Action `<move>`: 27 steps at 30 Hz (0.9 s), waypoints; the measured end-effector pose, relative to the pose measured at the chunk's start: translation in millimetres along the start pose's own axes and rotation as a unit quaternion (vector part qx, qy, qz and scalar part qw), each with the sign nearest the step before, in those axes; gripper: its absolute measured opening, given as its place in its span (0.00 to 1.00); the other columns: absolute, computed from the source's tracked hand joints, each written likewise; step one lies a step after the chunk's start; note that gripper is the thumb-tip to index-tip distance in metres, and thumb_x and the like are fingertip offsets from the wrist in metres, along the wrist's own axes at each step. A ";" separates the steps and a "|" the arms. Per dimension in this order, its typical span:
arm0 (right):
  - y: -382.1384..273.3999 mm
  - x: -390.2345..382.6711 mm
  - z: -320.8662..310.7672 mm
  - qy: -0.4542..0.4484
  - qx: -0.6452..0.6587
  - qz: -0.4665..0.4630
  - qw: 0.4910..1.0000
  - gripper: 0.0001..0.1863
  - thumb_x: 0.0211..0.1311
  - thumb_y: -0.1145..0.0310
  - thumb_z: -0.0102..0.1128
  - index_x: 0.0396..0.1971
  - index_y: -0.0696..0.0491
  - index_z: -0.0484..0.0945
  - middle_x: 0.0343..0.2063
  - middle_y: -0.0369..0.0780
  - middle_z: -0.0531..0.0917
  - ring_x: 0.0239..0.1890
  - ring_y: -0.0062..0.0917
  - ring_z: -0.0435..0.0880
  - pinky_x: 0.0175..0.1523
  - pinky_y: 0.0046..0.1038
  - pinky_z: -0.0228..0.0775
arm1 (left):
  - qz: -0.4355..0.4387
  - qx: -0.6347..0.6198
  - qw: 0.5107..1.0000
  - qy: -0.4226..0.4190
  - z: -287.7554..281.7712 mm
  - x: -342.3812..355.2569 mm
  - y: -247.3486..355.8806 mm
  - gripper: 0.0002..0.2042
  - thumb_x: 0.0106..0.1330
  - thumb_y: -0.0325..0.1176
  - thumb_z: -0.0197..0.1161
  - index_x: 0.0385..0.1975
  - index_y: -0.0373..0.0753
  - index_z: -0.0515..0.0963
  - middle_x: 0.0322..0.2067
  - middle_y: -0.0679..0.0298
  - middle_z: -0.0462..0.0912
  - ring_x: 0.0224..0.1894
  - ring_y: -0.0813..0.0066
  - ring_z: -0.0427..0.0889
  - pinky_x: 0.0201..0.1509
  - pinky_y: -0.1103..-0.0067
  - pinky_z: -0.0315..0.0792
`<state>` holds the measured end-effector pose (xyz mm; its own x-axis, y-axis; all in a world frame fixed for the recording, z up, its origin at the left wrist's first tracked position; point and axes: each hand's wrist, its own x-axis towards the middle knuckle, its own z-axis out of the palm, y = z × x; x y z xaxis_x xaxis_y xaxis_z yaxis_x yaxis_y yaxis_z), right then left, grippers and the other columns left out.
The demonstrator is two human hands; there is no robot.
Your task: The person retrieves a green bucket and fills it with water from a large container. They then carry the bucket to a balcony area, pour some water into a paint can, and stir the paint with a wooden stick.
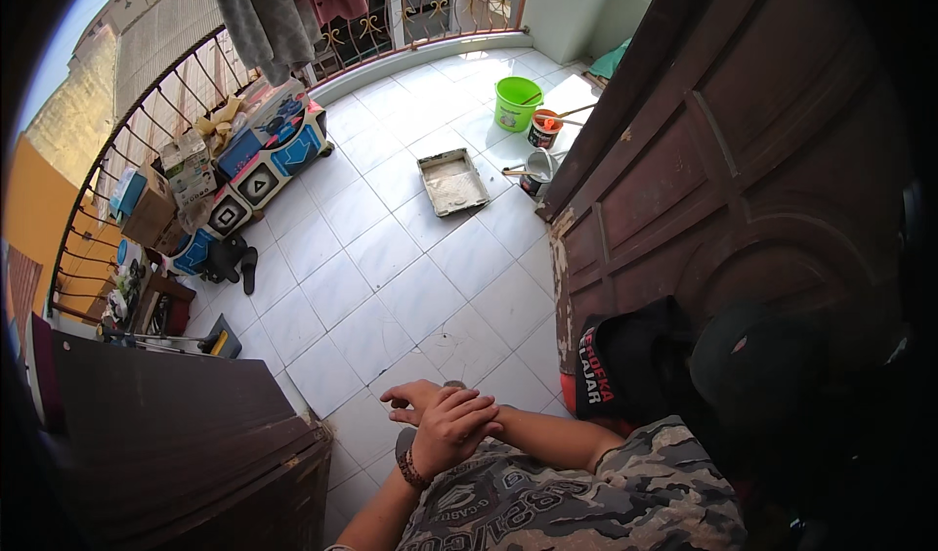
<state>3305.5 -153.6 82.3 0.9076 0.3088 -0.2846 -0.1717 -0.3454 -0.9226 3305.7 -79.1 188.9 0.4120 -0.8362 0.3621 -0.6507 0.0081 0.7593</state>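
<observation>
In front of my patterned grey shirt [557, 497], my two hands cross. My left hand [451, 436], with a dark beaded bracelet [409, 467] at its wrist, lies over my right wrist, its fingers stretched across it. Reaching leftward from beneath, my right hand [408, 399] has its fingers extended and holds nothing. Part of the right hand is covered by the left. Farther off on the tiles sits a paint tray [454, 182] with pale residue. To its right stand a green bucket [514, 111], a small paint pail [543, 133] with tools in it, and a grey-rimmed pot [538, 168].
Dark wooden doors flank me, the right door [723, 150] and the left door [186, 424]. Boxes [191, 175] and black slippers [249, 270] line the left side by the curved railing [137, 126]. Towels [264, 23] hang at the far railing. A black bag-like item [640, 356] is beside my right arm.
</observation>
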 end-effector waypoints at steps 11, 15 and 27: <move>36.1 153.9 -171.7 0.121 -0.010 0.065 0.990 0.21 0.59 0.57 0.60 0.50 0.50 0.77 0.36 0.45 0.84 0.38 0.35 0.82 0.46 0.31 0.73 | -0.035 -0.266 0.952 -0.149 -119.2 177.6 -199.9 0.12 0.56 0.29 0.72 0.18 0.35 0.73 0.39 0.56 0.85 0.48 0.63 0.83 0.49 0.75 0.75; 4.6 165.6 -230.9 0.257 0.137 0.251 0.923 0.22 0.57 0.55 0.62 0.49 0.51 0.79 0.37 0.43 0.85 0.38 0.32 0.83 0.47 0.31 0.74 | -0.201 -0.175 0.946 -0.187 -165.6 256.9 -290.7 0.08 0.60 0.33 0.69 0.28 0.34 0.82 0.29 0.60 0.85 0.33 0.73 0.83 0.41 0.79 0.75; 101.0 258.5 -505.0 0.494 0.257 0.242 0.795 0.17 0.61 0.67 0.63 0.48 0.58 0.79 0.32 0.35 0.83 0.36 0.16 0.79 0.45 0.22 0.73 | -0.649 0.192 0.670 -0.303 -266.9 307.0 -705.6 0.19 0.58 0.47 0.64 0.34 0.32 0.82 0.32 0.53 0.85 0.30 0.62 0.86 0.34 0.68 0.79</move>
<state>3716.3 -556.2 47.1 0.5014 -0.6842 -0.5295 -0.4964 0.2738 -0.8238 4061.5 -195.1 -91.4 0.5310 -0.0713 -0.8444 -0.1587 -0.9872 -0.0165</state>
